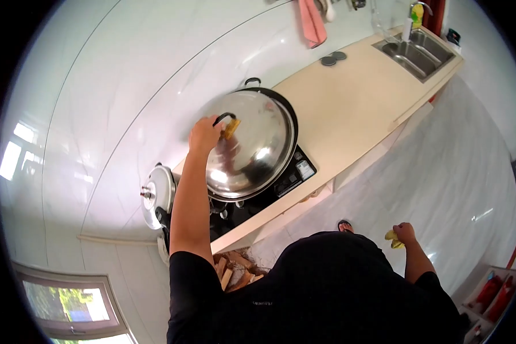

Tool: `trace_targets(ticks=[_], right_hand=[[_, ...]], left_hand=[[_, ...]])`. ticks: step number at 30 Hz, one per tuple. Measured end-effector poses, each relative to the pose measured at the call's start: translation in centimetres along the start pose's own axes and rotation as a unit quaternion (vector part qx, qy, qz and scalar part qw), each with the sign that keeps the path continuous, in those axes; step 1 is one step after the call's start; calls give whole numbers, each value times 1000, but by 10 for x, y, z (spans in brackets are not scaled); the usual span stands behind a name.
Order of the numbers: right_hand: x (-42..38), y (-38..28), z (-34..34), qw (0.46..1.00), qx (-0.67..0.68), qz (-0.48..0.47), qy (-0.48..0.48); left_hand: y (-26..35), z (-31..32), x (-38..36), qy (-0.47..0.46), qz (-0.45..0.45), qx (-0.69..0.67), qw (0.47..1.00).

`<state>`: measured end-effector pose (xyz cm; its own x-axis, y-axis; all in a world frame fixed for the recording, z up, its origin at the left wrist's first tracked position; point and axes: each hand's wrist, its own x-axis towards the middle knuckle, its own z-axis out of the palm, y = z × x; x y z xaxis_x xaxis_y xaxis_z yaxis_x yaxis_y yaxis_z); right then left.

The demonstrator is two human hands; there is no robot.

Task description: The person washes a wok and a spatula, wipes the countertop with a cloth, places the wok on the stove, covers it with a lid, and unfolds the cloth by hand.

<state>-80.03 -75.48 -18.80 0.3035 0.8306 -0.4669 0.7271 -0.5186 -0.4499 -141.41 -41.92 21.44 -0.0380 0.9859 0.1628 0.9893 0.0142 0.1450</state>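
Note:
My left hand (205,135) is closed on the black handle (225,117) of a large domed steel wok lid (252,152). A yellow label (231,129) sits beside the handle. Under the lid, the dark rim of a wok (294,117) shows along the right and far side, with a loop handle (252,81) at the back. Down at my right side, away from the counter, my right hand (406,233) is shut on a crumpled yellow cloth (394,239).
The wok stands on a black stove (243,212). A pressure cooker (158,195) is to its left, by the wall. Along the cream counter (338,109) are dark round discs (333,58) and a double sink (415,54). A pink towel (312,26) hangs above. Firewood (235,272) lies below.

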Motion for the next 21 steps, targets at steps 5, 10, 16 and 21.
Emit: trace_targets(ticks=[5,10,16,21], right_hand=[[-28,5,12,1000,-19,4,-3],[-58,65,48,988,-123,17,-88],[-63,116,61,982,-167,-58,-71],[-51,67,27,997,-66,39,-26]], left_hand=[[1,11,4,19,-14,2,1000],[2,11,5,21,-15,13,1000],[-3,12,4,31,23,23,999],[-6,16,6,28,18,38,999]])
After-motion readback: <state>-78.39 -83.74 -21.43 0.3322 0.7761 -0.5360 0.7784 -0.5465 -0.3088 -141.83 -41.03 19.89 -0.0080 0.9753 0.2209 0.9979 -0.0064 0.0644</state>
